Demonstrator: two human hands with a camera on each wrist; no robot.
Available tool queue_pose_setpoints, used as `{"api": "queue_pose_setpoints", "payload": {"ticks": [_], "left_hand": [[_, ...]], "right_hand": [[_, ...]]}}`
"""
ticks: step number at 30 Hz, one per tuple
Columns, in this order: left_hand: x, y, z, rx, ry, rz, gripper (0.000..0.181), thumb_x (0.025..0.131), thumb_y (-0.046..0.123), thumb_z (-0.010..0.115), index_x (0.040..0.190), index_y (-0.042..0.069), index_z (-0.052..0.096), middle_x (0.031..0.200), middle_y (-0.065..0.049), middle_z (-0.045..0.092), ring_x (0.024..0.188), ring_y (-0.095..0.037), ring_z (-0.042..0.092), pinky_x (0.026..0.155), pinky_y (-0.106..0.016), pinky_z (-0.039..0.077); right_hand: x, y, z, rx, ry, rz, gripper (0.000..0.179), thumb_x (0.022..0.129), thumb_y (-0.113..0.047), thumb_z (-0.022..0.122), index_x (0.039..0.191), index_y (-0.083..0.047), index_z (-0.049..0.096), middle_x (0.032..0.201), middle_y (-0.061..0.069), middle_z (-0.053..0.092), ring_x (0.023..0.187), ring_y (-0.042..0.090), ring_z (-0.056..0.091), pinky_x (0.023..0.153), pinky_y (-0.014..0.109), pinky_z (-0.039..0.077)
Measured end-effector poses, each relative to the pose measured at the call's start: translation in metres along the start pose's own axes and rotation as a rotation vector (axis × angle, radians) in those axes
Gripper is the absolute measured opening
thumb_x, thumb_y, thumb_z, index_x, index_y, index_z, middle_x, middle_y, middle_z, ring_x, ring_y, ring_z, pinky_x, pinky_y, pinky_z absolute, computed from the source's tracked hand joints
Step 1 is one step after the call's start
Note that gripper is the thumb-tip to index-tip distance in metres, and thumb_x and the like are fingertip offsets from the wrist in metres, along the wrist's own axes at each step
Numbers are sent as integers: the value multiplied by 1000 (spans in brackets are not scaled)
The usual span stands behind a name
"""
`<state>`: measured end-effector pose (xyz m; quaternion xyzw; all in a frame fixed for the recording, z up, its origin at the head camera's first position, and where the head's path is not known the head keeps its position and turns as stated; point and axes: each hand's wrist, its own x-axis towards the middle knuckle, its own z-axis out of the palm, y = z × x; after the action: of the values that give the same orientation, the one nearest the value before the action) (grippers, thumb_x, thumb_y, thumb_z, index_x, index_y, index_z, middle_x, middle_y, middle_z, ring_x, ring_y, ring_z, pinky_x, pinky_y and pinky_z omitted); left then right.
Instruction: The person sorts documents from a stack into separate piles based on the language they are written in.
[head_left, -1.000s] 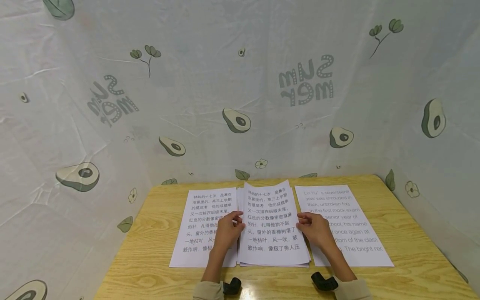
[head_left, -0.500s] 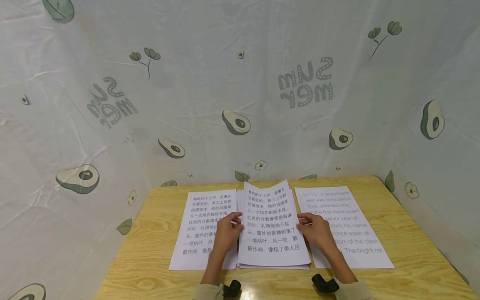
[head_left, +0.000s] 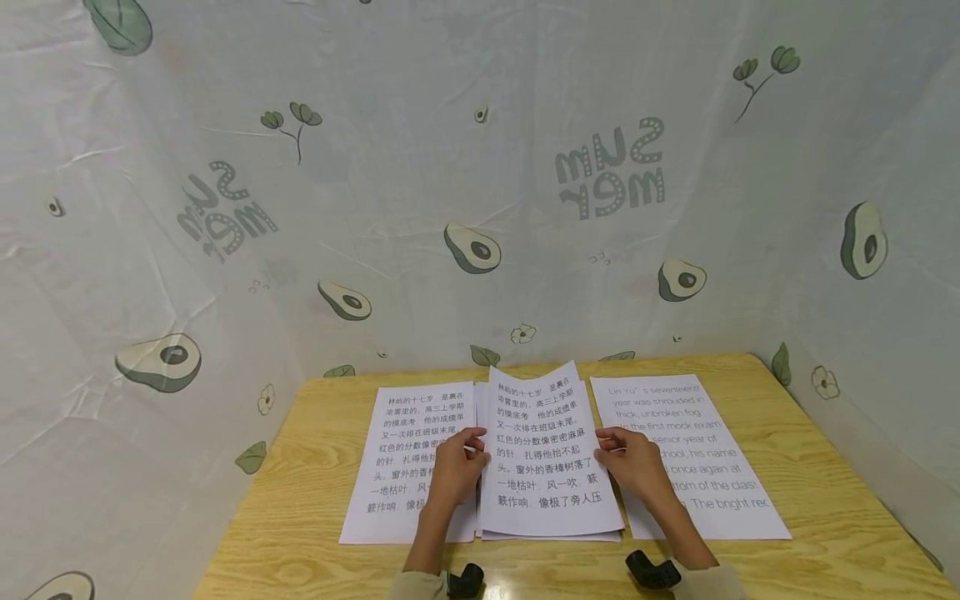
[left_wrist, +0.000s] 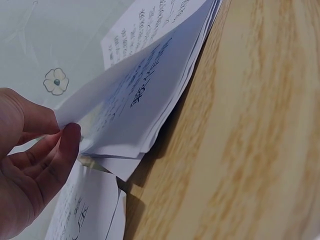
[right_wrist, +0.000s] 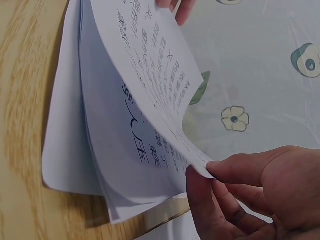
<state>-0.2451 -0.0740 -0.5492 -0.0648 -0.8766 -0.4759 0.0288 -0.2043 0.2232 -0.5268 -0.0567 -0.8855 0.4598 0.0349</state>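
Note:
A white sheet of paper (head_left: 538,467) with Chinese print is held between both hands over the middle stack of sheets. My left hand (head_left: 459,467) pinches its left edge between thumb and fingers; the left wrist view shows the edge lifted and bent. On the opposite side my right hand (head_left: 632,462) pinches the right edge, and in the right wrist view the sheet curls up toward the thumb (right_wrist: 240,169). More sheets of paper (right_wrist: 70,125) lie beneath, their lower edges slightly fanned. The top end of the held sheet rises off the stack.
Another stack of Chinese-printed paper (head_left: 375,492) lies on the left, partly under the left forearm. On the right lies paper with English print (head_left: 738,500). All rest on a wood-grain table (head_left: 292,492), backed by a pale curtain (head_left: 405,167) with avocado prints.
Both hands keep their pinch on the sheet's edges with hardly any movement. The whole scene sits slightly lower in the head view than before.

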Motion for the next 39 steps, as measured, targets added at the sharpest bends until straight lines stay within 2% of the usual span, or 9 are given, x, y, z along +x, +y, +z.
{"api": "queue_pose_setpoints", "payload": {"ticks": [10, 21, 31, 39], "left_hand": [[1, -4, -1, -1, -3, -20, 41, 91, 0, 79, 131, 5, 74, 100, -4, 72, 83, -12, 67, 67, -22, 54], [1, -2, -5, 1, -5, -37, 42, 91, 0, 80, 133, 5, 73, 101, -4, 72, 83, -13, 67, 67, -24, 56], [-1, -2, -6, -12, 2, -63, 42, 91, 1, 78, 133, 5, 73, 100, -4, 71, 82, -13, 66, 65, -24, 54], [0, -5, -11, -37, 5, -54, 41, 92, 2, 78, 133, 6, 73, 102, -4, 73, 81, -12, 65, 64, -23, 56]], "right_hand": [[1, 4, 0, 2, 6, -20, 35, 97, -9, 74, 130, 4, 73, 109, 18, 77, 96, 29, 76, 67, 25, 57], [0, 2, 0, 4, -1, -34, 36, 98, -10, 73, 131, 4, 72, 110, 16, 76, 100, 30, 75, 72, 27, 57], [-2, 2, 3, 22, -1, -6, 35, 97, -9, 73, 129, 3, 73, 107, 13, 76, 97, 26, 74, 66, 26, 56], [-1, -2, 4, 72, 7, 5, 35, 97, -8, 73, 130, 3, 72, 108, 13, 75, 92, 20, 73, 64, 26, 58]]}}
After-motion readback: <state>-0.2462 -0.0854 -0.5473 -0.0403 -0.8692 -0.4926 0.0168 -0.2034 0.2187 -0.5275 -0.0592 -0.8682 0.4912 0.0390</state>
